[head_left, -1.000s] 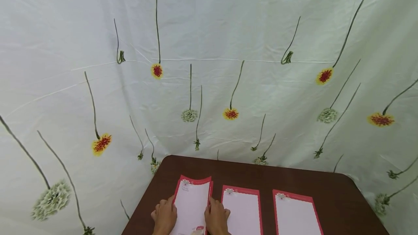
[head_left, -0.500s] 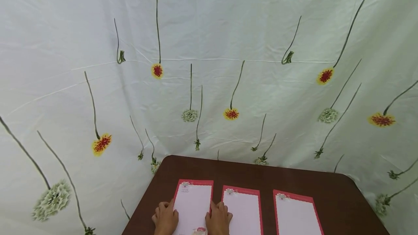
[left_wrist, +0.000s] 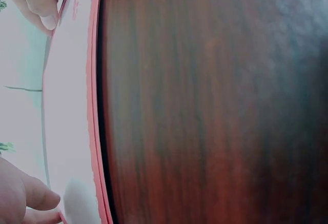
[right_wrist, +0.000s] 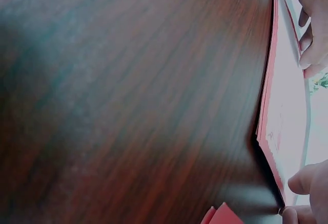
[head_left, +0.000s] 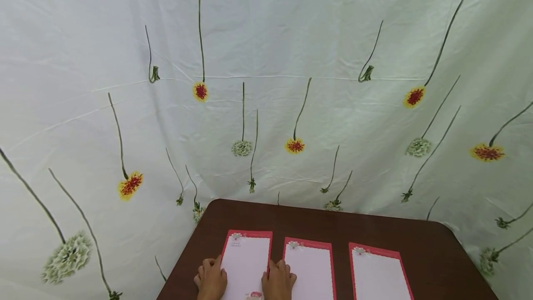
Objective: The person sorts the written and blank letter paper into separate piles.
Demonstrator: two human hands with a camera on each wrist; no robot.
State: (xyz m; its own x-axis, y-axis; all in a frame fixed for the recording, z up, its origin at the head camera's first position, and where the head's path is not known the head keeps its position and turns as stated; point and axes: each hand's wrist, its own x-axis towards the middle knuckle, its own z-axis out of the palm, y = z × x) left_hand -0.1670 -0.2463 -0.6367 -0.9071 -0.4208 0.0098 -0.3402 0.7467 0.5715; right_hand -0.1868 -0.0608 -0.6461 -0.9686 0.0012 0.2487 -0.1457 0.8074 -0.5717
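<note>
A thin stack of red-bordered white note sheets point(head_left: 245, 260) lies at the left of three in the head view. It has a flower print at its top corner and small writing beneath. My left hand point(head_left: 211, 279) holds its left edge, and my right hand point(head_left: 278, 281) holds the right edge, each between thumb and fingers. Layered red edges of the stack point(left_wrist: 72, 106) show in the left wrist view. From the right wrist view, the stack point(right_wrist: 287, 101) looks slightly raised at its near edge. Its lower end falls outside the head view.
A second red-bordered sheet point(head_left: 308, 270) lies just right of my right hand, and a third similar sheet point(head_left: 379, 274) lies farther right. All rest on a dark brown table point(head_left: 333, 226). Behind it hangs a white flower-printed cloth point(head_left: 266, 36).
One second ago the stack's top edge was bowed and its sheets were uneven. Now it lies flatter and straighter, its top edge a little nearer. Both hands have shifted slightly.
</note>
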